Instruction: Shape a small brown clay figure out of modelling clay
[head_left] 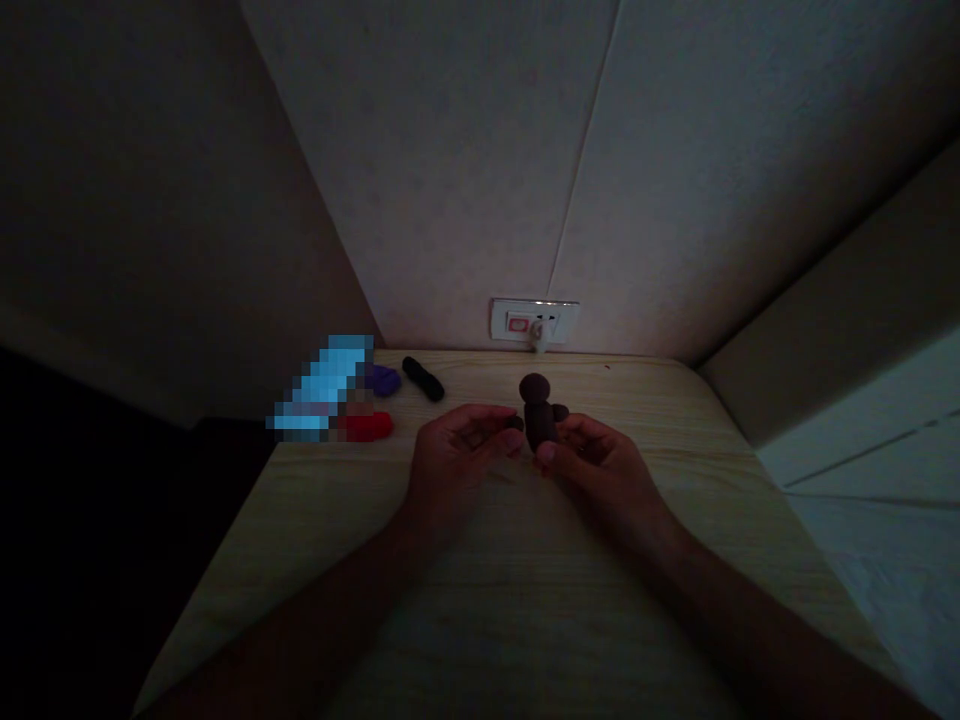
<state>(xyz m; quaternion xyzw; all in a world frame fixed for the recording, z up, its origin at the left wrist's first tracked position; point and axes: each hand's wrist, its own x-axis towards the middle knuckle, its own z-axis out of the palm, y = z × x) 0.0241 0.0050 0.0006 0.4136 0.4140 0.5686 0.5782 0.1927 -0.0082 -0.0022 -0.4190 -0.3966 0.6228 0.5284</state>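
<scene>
Forearms [330,590] cross the grained bench [495,610], its edge [630,358] behind the rounded figure [537,420]; right hand [607,465] pinches that, left hand [448,458] a lump [514,423].

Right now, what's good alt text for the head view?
The right hand holds a dark, round-headed, clay-like figure; the left hand pinches a small dark piece beside it, over a pale wooden table. To the left lie a long black lump, a purple lump and a red lump.

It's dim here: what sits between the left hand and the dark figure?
A small dark piece, pinched by the left hand, lies between that hand and the dark figure in the head view.
</scene>
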